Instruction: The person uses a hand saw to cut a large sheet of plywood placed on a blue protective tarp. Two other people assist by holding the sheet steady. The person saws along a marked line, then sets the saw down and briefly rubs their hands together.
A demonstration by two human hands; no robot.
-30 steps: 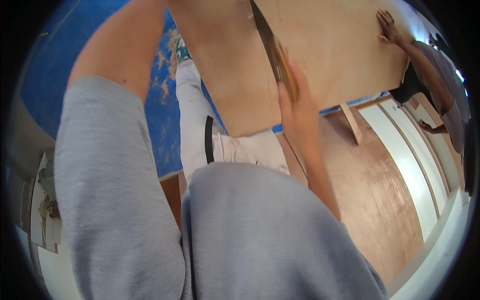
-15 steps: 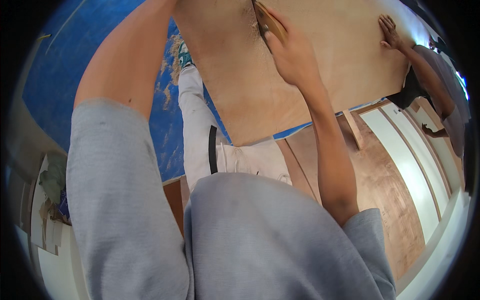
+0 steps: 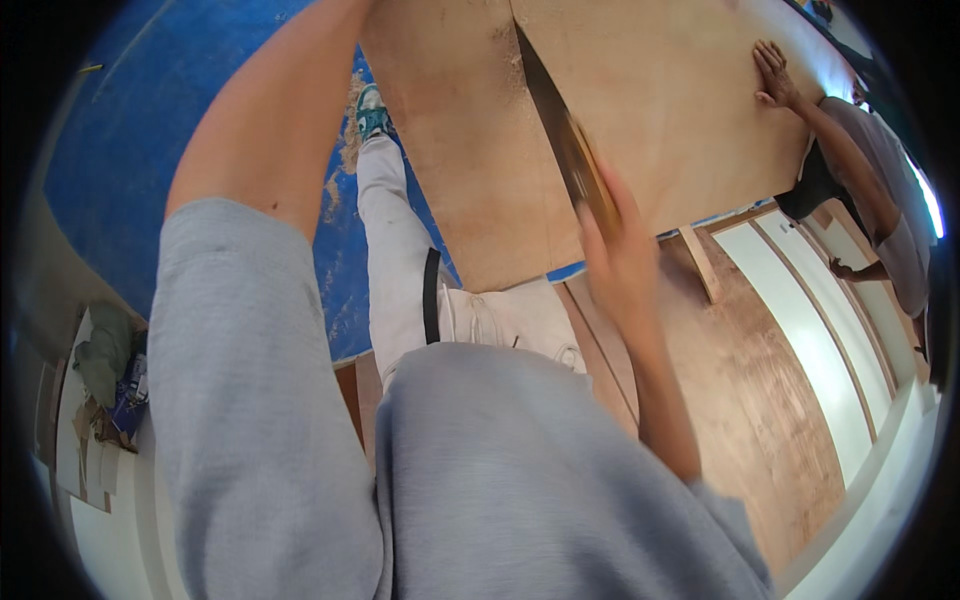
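My right hand (image 3: 618, 245) is closed around the wooden handle of a handsaw (image 3: 557, 125), somewhat smeared by motion. The saw's dark blade slants up and away from the hand, its far end at a thin cut line in a large plywood sheet (image 3: 660, 110). Sawdust lies along that line. My left arm reaches forward over the sheet's left part and leaves the picture at the top, so the left hand is out of sight. Another person's hand (image 3: 775, 75) presses flat on the sheet at the right.
A blue floor covering (image 3: 200, 130) strewn with sawdust spreads at the left. My leg and green shoe (image 3: 372, 112) are beside the sheet. A short wood strip (image 3: 700, 265) and white panels (image 3: 790, 300) lie at the right. Bags and scraps (image 3: 105, 370) sit at far left.
My right hand has pulled the handsaw back toward my body, baring much of its blade. The left arm is nearly unchanged, and the other person's hand stays on the plywood.
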